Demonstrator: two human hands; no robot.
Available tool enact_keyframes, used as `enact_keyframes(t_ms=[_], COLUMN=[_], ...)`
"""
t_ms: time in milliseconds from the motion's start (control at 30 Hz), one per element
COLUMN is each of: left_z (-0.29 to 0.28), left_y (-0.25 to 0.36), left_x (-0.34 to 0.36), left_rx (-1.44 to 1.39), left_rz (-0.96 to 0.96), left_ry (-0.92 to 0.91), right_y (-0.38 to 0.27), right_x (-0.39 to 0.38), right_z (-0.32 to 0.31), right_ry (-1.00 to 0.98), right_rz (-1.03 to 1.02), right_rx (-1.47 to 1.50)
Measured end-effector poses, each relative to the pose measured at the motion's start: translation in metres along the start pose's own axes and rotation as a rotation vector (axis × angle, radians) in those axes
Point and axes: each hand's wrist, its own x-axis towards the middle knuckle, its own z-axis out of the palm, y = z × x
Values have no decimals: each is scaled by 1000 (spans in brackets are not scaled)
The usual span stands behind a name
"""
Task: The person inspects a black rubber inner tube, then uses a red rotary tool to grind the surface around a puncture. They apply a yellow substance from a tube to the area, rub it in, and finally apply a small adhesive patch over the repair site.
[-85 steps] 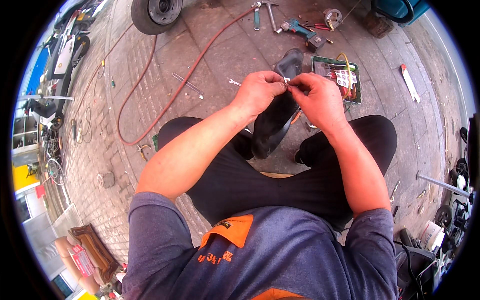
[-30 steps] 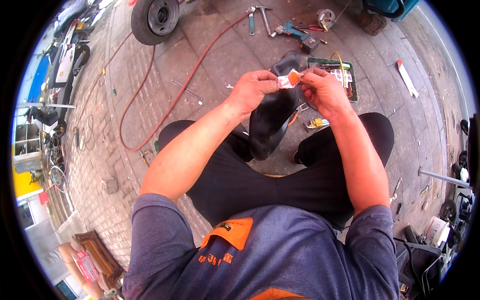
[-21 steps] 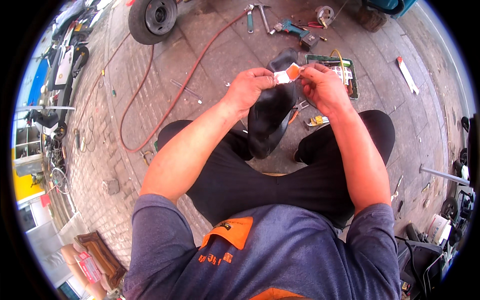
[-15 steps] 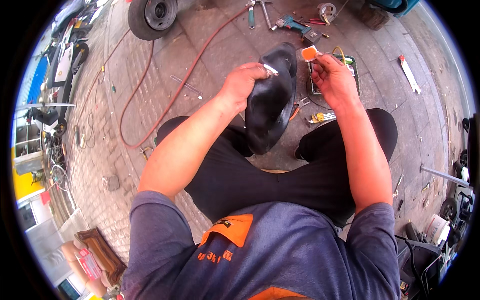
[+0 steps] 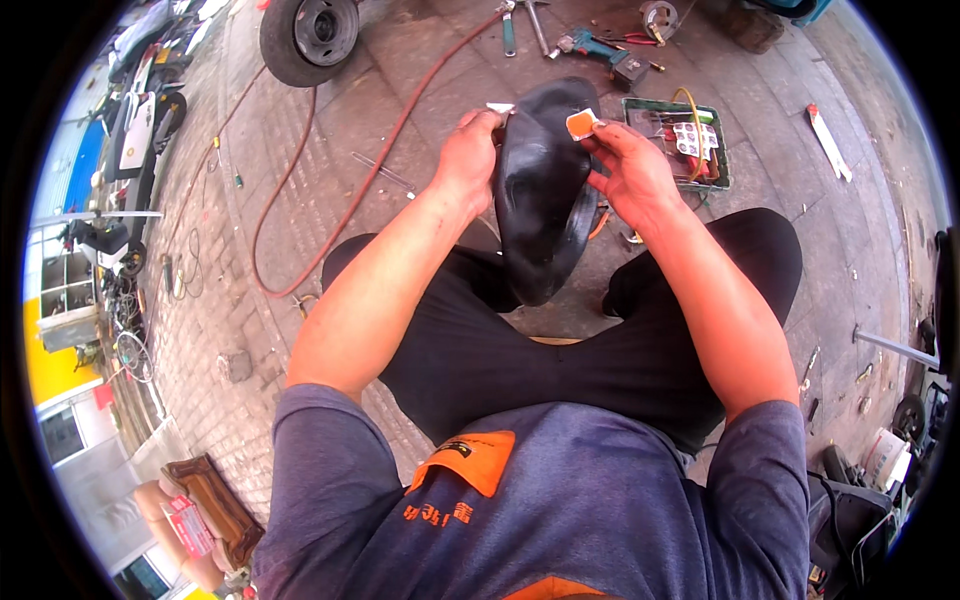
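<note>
A black rubber inner tube, partly slack and folded, stands upright between my knees. At its upper left edge my left hand is closed on the rubber, and a small white strip sticks out by the fingertips. Some of those fingers are hidden behind the tube. My right hand pinches an orange tube patch with a white border between thumb and forefinger. The patch is in front of the tube's upper right side; whether it touches the rubber I cannot tell.
A green tray of small items sits beyond my right hand. Farther off lie a cordless power tool, a hammer and a wheel. A red hose loops across the paving at left. A white-and-red strip lies far right.
My right hand has brought the orange patch left, from beside the tray to the tube. My left hand has shifted to the tube's left edge, with the white strip now off its face.
</note>
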Motion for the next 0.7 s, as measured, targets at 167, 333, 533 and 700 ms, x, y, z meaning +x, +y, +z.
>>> enact_keyframes(t_ms=[167, 333, 533, 700], left_z=[12, 14, 13, 10], left_y=[21, 9, 4, 1], left_x=[-17, -22, -15, -12], left_rx=[2, 94, 73, 74], left_rz=[-200, -154, -180, -178], left_ry=[-5, -17, 27, 12], right_y=[2, -6, 12, 15], right_x=[-5, -15, -20, -21], right_z=[6, 20, 27, 34], right_ry=[-44, 7, 35, -11], right_rz=[-45, -94, -904, -1317], right_rx=[-43, -175, -853, -1125])
